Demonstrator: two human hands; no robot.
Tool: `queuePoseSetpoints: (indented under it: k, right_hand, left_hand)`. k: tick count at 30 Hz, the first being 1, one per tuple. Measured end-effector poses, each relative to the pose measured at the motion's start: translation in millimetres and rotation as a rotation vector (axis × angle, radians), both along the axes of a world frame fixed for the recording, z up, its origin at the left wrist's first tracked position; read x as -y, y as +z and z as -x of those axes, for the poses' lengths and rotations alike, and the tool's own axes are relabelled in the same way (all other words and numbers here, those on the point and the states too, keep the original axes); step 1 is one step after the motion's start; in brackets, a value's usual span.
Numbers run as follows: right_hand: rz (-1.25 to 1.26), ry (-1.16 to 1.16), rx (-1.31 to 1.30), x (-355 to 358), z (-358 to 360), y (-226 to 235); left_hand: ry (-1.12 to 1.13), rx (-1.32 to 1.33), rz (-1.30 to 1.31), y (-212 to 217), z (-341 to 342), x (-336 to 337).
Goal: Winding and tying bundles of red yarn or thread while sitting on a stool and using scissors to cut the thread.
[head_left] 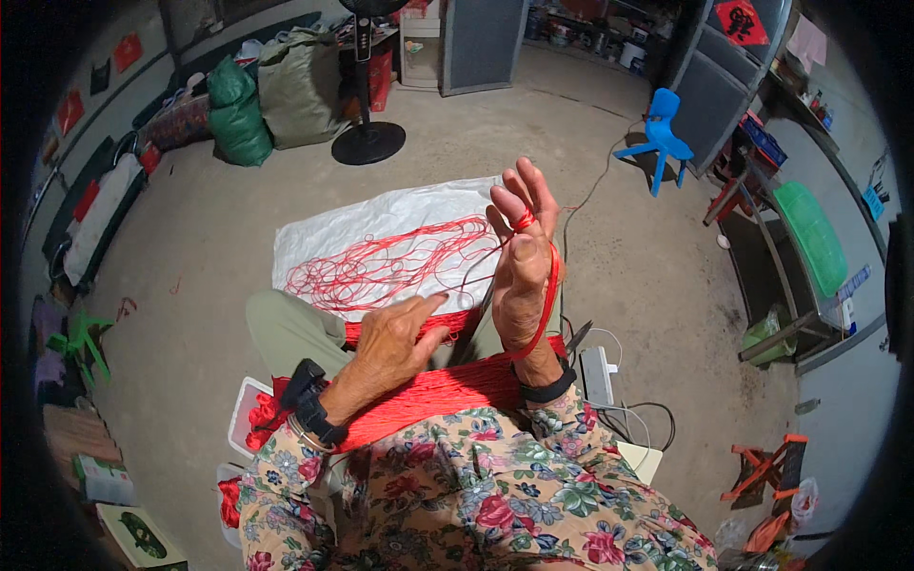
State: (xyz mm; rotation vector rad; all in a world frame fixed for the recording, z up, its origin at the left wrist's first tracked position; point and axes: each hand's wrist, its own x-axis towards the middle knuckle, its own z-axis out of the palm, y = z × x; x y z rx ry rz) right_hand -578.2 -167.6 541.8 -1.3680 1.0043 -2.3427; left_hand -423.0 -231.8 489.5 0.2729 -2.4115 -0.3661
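My right hand (522,271) is raised, palm turned left, with red cord (551,295) looped round it and down to the wrist. More of the cord is wound round one finger, and the thumb presses in beside it. Lower and to the left is my left hand (392,335), its index finger and thumb apart and nothing plainly between them. A thick bundle of red cords (428,400) lies across my lap beneath both wrists. Loose red strands (381,266) spread in tangled loops over a white sheet (309,238) in front of my knees.
White tubs (246,419) with red cord stand by my left side. A white power strip (597,376) with cables lies at my right. Farther off are a black fan (368,143), a green sack (238,114), a blue chair (662,138) and an orange folding stool (766,471).
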Motion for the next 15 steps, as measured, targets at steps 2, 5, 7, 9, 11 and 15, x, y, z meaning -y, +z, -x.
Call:
queuePoseSetpoints:
  k: [2,5,7,9,11,15]
  right_hand:
    - [-0.004,0.030,0.053,0.6,-0.4,-0.4]
    - [-0.077,0.060,0.068,-0.6,-3.3,3.1]
    - [-0.036,0.080,0.054,-3.6,-6.5,7.6]
    - [-0.027,0.056,0.016,-5.7,-3.7,5.1]
    - [-0.019,0.032,-0.019,-6.4,-3.7,6.4]
    - [0.048,0.049,0.063,-5.7,-4.3,8.4]
  left_hand:
    - [-0.027,0.110,-0.562,-1.5,0.8,-7.2]
    - [-0.134,-0.063,-1.302,5.1,-0.3,2.8]
    - [-0.113,-0.028,-1.413,4.1,-3.1,20.1]
    - [-0.242,-0.203,-1.638,6.3,0.1,25.7]
    - [-0.256,-0.178,-1.600,11.4,-1.2,19.5]
    - [-0.241,-0.214,-1.542,8.9,0.2,8.8]
